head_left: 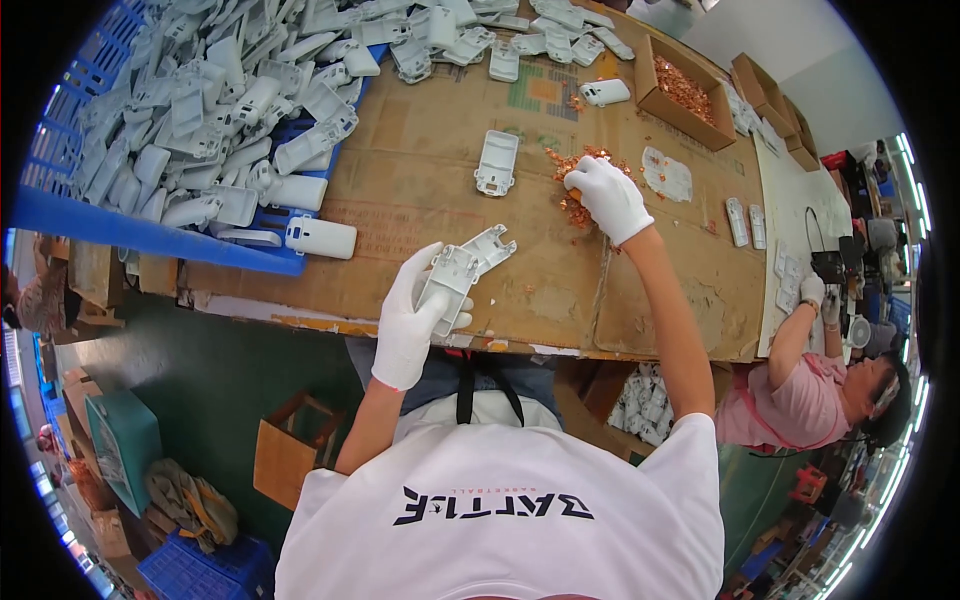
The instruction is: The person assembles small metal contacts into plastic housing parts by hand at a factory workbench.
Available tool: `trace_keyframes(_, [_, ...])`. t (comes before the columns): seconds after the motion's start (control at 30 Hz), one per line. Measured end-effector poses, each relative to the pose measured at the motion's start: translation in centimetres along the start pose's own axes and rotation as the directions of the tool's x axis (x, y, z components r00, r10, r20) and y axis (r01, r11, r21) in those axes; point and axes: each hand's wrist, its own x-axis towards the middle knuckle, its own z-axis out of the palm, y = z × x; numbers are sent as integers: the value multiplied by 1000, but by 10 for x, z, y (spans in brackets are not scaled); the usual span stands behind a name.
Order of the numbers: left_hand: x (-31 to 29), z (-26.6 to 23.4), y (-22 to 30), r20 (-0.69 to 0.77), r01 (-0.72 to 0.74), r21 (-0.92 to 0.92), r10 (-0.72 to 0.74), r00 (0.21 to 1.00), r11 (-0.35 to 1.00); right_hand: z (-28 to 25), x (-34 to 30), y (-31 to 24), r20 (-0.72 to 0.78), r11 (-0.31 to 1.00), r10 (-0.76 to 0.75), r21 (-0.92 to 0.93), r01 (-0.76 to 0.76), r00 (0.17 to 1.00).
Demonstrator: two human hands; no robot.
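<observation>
My left hand (405,335), in a white glove, is closed round a white plastic housing (453,283) whose hollow side faces up. Against its far end lies a second white housing (490,248), angled to the right; whether the hand grips this one too I cannot tell. My right hand (608,200), gloved as well, reaches into a small pile of copper-coloured metal pieces (572,212) on the cardboard. Its fingers are drawn together and point down; what lies between them is hidden. Between the hands and farther off, another open housing (497,163) rests alone.
A blue crate (150,235) heaped with white housings (190,120) fills the left. More housings lie along the back. A cardboard box (655,105) of copper pieces stands at the back right. Beyond the table's right end a co-worker (800,390) in pink works with gloved hands.
</observation>
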Motion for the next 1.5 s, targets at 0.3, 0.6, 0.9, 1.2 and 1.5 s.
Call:
trace_keyframes(0.3, [5, 8, 9, -49, -76, 90, 81, 996, 993, -10, 5, -15, -168, 979, 158, 159, -132, 973])
trace_keyframes(0.6, [12, 5, -18, -132, -285, 322, 341, 931, 903, -33, -14, -186, -38, 488, 542, 827, -278, 839])
trace_keyframes(0.9, [-8, 12, -34, -12, -375, 539, 451, 892, 755, -22, -31, -237, -317, 695, 509, 699, -165, 800])
trace_keyframes(1.2, [-22, 33, -46, 16, -349, 518, 399, 917, 781, -22, -56, -237, -221, 690, 608, 623, -369, 763])
trace_keyframes(1.5, [-32, 31, -51, 43, -361, 598, 421, 906, 716, -22, -68, -241, -132, 623, 637, 669, -406, 760])
